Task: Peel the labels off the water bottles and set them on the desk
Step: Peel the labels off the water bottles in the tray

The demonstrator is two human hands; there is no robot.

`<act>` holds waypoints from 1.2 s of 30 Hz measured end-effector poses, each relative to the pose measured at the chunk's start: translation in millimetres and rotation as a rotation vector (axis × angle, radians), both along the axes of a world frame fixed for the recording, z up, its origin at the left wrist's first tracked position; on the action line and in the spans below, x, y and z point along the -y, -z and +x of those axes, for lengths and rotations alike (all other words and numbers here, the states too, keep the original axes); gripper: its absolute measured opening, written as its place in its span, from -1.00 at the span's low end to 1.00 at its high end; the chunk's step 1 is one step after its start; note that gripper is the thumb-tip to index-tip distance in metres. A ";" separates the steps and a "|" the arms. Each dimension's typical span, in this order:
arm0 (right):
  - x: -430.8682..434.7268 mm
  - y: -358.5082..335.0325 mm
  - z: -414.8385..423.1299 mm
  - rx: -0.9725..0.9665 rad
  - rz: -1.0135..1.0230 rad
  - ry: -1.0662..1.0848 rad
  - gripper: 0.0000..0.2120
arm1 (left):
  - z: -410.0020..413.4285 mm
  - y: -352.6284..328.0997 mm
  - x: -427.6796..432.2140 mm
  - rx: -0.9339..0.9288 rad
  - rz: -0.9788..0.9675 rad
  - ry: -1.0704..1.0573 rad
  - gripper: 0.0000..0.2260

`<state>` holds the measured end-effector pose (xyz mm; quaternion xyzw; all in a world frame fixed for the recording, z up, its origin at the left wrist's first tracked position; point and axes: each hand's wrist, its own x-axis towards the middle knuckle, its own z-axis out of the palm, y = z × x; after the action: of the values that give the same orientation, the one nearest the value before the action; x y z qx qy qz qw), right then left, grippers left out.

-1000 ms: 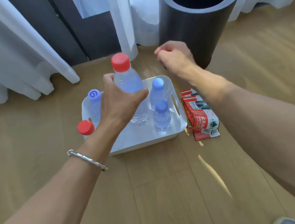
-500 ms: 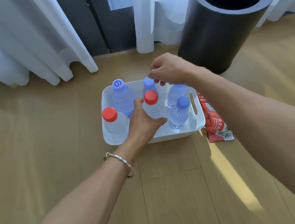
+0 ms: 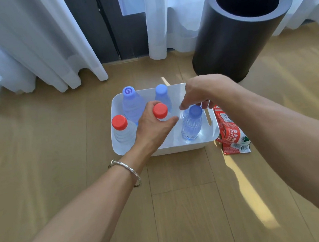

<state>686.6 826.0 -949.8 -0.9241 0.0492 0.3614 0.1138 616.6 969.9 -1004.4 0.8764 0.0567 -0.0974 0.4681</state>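
Observation:
A white bin (image 3: 214, 132) on the wooden floor holds several clear water bottles. My left hand (image 3: 153, 128) is wrapped around a red-capped bottle (image 3: 160, 110) standing in the bin's middle. My right hand (image 3: 201, 94) hovers over the bin's right side, fingertips spread just above and behind a blue-capped bottle (image 3: 192, 125); a further bottle under that hand is mostly hidden. Another red-capped bottle (image 3: 121, 128) stands at the near left. Two blue-capped bottles (image 3: 131, 102) (image 3: 161, 94) stand at the back. Peeled red labels (image 3: 231, 134) lie on the floor right of the bin.
A tall dark cylindrical waste bin (image 3: 237, 28) stands behind and to the right of the white bin. White curtains (image 3: 32, 45) hang along the back wall down to the floor. Bare wooden floor (image 3: 184, 207) lies in front of the bin.
My left hand lowered the red-capped bottle into the bin and still grips it. My right hand came down from near the dark waste bin to the bin's right side.

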 end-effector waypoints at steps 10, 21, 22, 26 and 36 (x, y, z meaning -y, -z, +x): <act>1.9 14.3 -10.8 -0.153 -0.081 0.020 -0.58 | 6.0 -16.4 4.6 0.130 0.050 0.087 -0.50; 5.6 -62.1 -6.5 0.380 -0.003 -0.061 -0.72 | 28.4 -66.3 0.9 0.268 0.001 0.095 -0.78; 5.2 -75.9 -4.9 0.428 0.029 -0.051 -0.72 | 30.9 -70.9 -0.9 0.256 -0.039 0.099 -0.78; 1.5 -117.0 0.5 0.571 0.300 0.039 -0.65 | 38.8 -85.8 -7.0 0.178 -0.241 0.215 -0.69; -12.3 -107.9 6.4 0.676 0.962 0.301 -0.77 | 41.1 -104.2 -10.9 0.119 -0.412 0.221 -0.66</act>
<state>693.0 838.3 -841.9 -0.8155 -0.0287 0.0094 0.5779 657.7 980.8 -900.3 0.7674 -0.0885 -0.1057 0.6262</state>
